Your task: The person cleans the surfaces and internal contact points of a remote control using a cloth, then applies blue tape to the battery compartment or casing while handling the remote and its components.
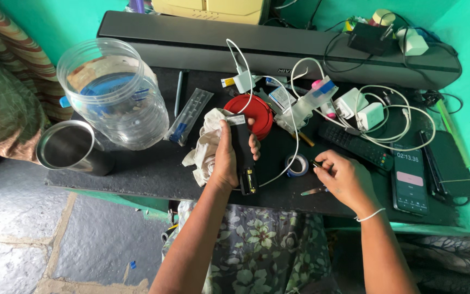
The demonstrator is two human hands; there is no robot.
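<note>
My left hand (227, 155) grips a black remote control (243, 158) upright over the black shelf (153, 169), its open battery bay with a battery showing at the lower end. A crumpled white cloth (205, 147) is bunched against the same hand. My right hand (344, 177) rests on the shelf to the right, fingers pinched on a small dark object (316, 163) that I cannot identify. A roll of blue tape (298, 164) lies between the hands, and a small metal tool (314, 191) lies by the right wrist.
A clear plastic jar (116, 92) and steel cup (72, 148) stand at left. A red lid (257, 113), white chargers with tangled cables (365, 111), a second black remote (354, 144), a phone with lit screen (409, 177) and a black case (452, 163) crowd the right. A long soundbar (202, 41) runs behind.
</note>
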